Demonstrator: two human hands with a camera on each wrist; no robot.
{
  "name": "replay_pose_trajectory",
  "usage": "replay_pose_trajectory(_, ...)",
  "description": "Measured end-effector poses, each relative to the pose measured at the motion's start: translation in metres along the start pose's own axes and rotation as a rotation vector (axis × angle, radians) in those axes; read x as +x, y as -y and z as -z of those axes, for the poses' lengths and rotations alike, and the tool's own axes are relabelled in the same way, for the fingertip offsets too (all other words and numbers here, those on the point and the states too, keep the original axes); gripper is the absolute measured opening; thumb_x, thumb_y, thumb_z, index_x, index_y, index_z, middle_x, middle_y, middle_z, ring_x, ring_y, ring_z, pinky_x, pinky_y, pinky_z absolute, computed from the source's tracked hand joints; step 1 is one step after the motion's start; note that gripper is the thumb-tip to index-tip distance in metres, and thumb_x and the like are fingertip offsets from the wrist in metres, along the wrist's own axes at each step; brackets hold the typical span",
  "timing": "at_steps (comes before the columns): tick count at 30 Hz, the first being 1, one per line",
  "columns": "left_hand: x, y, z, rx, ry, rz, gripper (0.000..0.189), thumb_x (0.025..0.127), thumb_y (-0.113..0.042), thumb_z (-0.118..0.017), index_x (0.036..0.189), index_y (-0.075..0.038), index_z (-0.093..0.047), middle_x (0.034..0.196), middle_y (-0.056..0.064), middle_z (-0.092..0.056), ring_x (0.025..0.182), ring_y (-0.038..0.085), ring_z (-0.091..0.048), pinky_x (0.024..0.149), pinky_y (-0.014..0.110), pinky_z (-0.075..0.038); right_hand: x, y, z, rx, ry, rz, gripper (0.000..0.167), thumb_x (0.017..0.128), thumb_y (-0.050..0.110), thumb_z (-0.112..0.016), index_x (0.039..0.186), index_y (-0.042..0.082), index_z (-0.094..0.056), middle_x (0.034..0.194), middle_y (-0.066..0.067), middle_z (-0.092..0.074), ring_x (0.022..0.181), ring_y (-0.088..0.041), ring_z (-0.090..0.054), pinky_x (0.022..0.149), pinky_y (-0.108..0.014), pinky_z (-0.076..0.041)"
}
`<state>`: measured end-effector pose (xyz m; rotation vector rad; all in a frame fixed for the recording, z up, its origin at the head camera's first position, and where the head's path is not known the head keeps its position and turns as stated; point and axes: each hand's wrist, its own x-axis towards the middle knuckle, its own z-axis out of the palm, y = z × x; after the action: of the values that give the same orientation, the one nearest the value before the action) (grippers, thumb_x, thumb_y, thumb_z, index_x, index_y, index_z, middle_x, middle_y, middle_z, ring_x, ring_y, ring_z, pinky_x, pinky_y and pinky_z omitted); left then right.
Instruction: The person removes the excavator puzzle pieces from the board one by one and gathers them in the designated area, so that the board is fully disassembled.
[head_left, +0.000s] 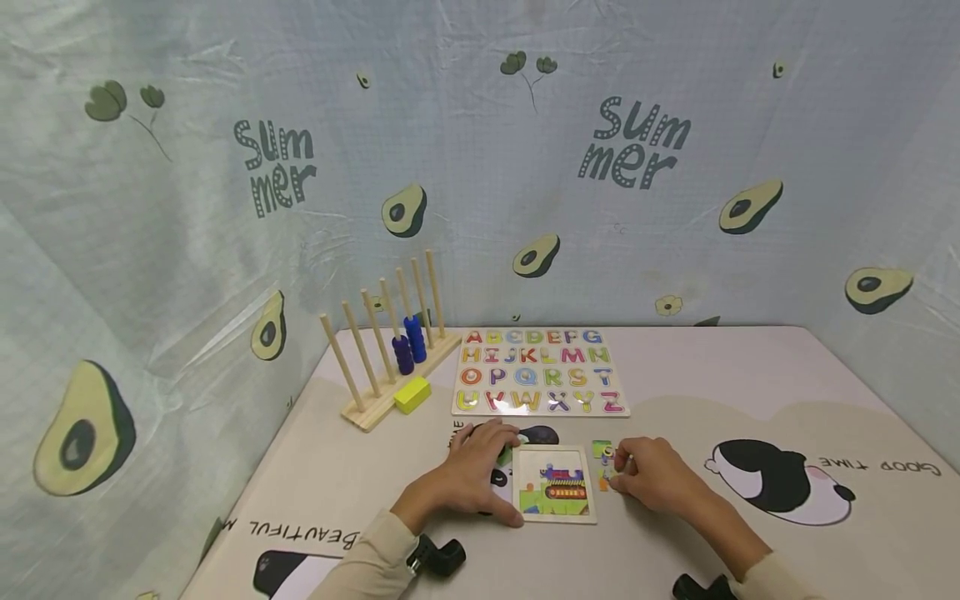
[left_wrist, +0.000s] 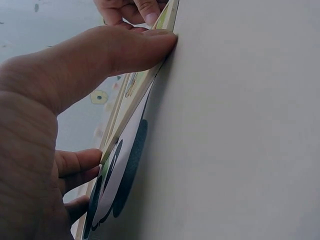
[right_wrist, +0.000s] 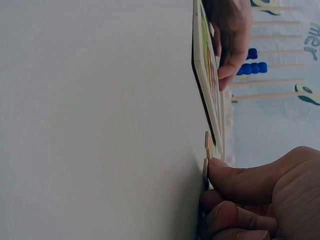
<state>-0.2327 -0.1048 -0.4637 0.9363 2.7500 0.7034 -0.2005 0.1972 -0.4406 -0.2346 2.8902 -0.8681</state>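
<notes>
A square wooden jigsaw puzzle board (head_left: 553,521), its picture partly filled in, lies on the table. My left hand (head_left: 476,467) grips its left side, the thumb at the near corner and the fingers toward the far corner. In the left wrist view, the thumb (left_wrist: 135,49) rests along the board's edge. Just right of the board, my right hand (head_left: 656,475) holds a small puzzle piece (head_left: 604,482) between thumb and curled fingers, close over the table. Another green puzzle piece (head_left: 602,448) lies beside it. The right wrist view shows the thumb (right_wrist: 235,177) against the thin pieces.
Behind the board lies an alphabet puzzle (head_left: 540,409) with colored letters. At the back left stands a wooden peg rack (head_left: 369,417) with blue beads (head_left: 415,340) on two pegs. A yellow block (head_left: 412,395) sits against its base. A printed curtain (head_left: 480,167) hangs behind the table.
</notes>
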Motion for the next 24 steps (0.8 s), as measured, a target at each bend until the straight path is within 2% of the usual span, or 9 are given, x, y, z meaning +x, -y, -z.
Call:
replay_pose_trajectory(8, 0.000, 0.000, 0.001, -0.001, 0.009, 0.000, 0.098, 0.060, -0.060, -0.089, 0.140, -0.020, -0.047, 0.157, -0.004, -0.038, 0.154, 0.021, -0.019, 0.122, 0.057, -0.008, 0.000, 0.000, 0.000, -0.010, 0.003, 0.013, 0.018, 0.085, 0.011, -0.080, 0.087, 0.010, -0.063, 0.070, 0.000, -0.054, 0.068, -0.016, -0.049, 0.055, -0.027, -0.039)
replay_pose_trajectory(14, 0.000, 0.000, 0.000, -0.003, 0.011, -0.001, 0.098, 0.060, -0.060, -0.089, 0.140, -0.020, -0.047, 0.157, -0.004, -0.038, 0.154, 0.021, -0.019, 0.122, 0.057, -0.008, 0.002, 0.004, 0.000, -0.011, 0.006, 0.042, 0.017, 0.085, 0.010, -0.080, 0.088, 0.011, -0.063, 0.065, 0.000, -0.051, 0.063, -0.015, -0.048, 0.052, -0.024, -0.036)
replay_pose_trajectory(20, 0.001, 0.000, 0.000, -0.003, 0.006, -0.005, 0.098, 0.060, -0.061, -0.089, 0.139, -0.020, -0.047, 0.157, -0.004, -0.038, 0.154, 0.022, -0.019, 0.122, 0.058, -0.008, 0.008, 0.016, -0.001, -0.001, 0.009, 0.096, 0.015, 0.086, 0.009, -0.079, 0.092, 0.011, -0.065, 0.067, 0.001, -0.052, 0.063, -0.014, -0.049, 0.053, -0.024, -0.039)
replay_pose_trajectory(24, 0.001, 0.001, 0.000, -0.008, 0.001, -0.007, 0.098, 0.060, -0.060, -0.089, 0.139, -0.019, -0.047, 0.157, -0.004, -0.039, 0.154, 0.023, -0.019, 0.122, 0.059, -0.008, 0.012, 0.027, -0.006, -0.018, 0.045, 0.131, 0.015, 0.086, 0.013, -0.080, 0.090, 0.013, -0.065, 0.068, 0.003, -0.052, 0.064, -0.013, -0.049, 0.055, -0.024, -0.040)
